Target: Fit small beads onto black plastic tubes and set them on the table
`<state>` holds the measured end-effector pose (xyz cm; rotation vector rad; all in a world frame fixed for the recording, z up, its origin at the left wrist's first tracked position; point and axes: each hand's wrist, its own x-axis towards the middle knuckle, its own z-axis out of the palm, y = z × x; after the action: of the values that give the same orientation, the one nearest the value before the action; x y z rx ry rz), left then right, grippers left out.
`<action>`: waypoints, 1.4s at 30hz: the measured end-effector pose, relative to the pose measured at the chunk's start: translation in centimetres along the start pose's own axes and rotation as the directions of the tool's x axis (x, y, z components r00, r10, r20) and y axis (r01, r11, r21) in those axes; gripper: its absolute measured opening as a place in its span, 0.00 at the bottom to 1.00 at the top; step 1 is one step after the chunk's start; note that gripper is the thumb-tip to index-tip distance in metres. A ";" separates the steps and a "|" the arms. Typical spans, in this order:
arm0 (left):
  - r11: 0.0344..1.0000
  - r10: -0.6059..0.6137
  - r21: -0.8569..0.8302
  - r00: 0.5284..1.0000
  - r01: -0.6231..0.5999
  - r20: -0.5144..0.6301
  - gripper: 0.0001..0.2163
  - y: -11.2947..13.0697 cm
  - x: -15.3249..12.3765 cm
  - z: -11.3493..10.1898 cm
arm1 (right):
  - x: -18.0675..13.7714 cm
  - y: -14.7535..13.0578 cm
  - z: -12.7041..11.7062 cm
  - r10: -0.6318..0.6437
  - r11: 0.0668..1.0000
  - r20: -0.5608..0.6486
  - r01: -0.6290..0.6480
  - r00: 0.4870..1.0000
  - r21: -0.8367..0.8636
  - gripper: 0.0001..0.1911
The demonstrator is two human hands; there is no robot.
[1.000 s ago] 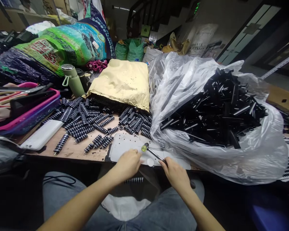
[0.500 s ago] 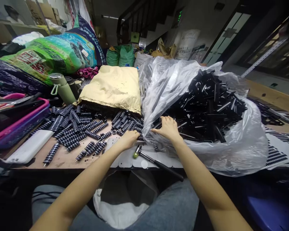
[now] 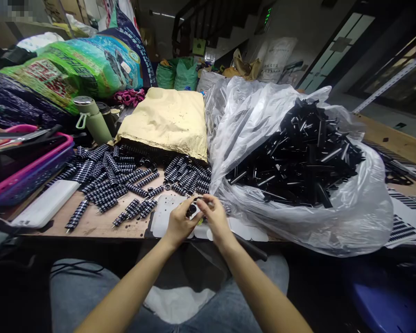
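Over the table's front edge my left hand (image 3: 180, 222) has its fingers curled round a small black round part (image 3: 192, 210). Close beside it, almost touching, is my right hand (image 3: 216, 217); its thumb and fingers are pinched at a dark piece too small to name. Beneath both hands lies a pale sheet (image 3: 164, 213). A hammer handle (image 3: 251, 247) sticks out past the table edge below my right wrist, its head mostly covered by the hands. To the left are heaped black-and-white banded rolls (image 3: 106, 173) with thin metal pins.
A clear plastic bag (image 3: 374, 203) full of black strip-like pieces (image 3: 305, 157) stands on the right. Behind the rolls sits a cream sack (image 3: 166, 118). On the left are a pink basket (image 3: 67, 138), a white box-shaped object (image 3: 46, 203) and a green flask (image 3: 95, 121).
Both hands have come together toward me, the right one away from the plastic bag, the left from the rolls' edge. A small black round part now shows between them, and they cover the hammer head.
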<state>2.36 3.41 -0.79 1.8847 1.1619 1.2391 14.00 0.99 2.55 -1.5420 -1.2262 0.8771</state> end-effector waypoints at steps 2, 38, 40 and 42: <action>0.996 -0.062 -0.067 0.996 0.057 -0.070 0.08 0.5 0.1 -0.1 | -1.0 0.5 1.6 0.024 0.996 0.163 -0.037 0.986 0.079 0.28; 0.256 -0.700 -0.612 0.580 0.749 0.417 0.13 3.0 1.2 -2.7 | -0.7 -0.8 -0.2 -0.454 0.771 0.559 0.620 0.693 -0.142 0.58; 0.254 -0.708 -0.590 0.563 0.767 0.427 0.13 2.8 1.3 -2.6 | -0.7 -0.7 0.0 -0.432 0.800 0.557 0.586 0.710 -0.127 0.56; 0.262 -0.717 -0.568 0.551 0.780 0.427 0.13 2.4 1.3 -2.5 | -0.7 -0.5 0.2 -0.415 0.817 0.544 0.562 0.729 -0.131 0.53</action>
<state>1.13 3.58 2.71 0.5724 1.0740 0.8042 13.51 0.40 2.98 -1.1166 -2.1116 0.7680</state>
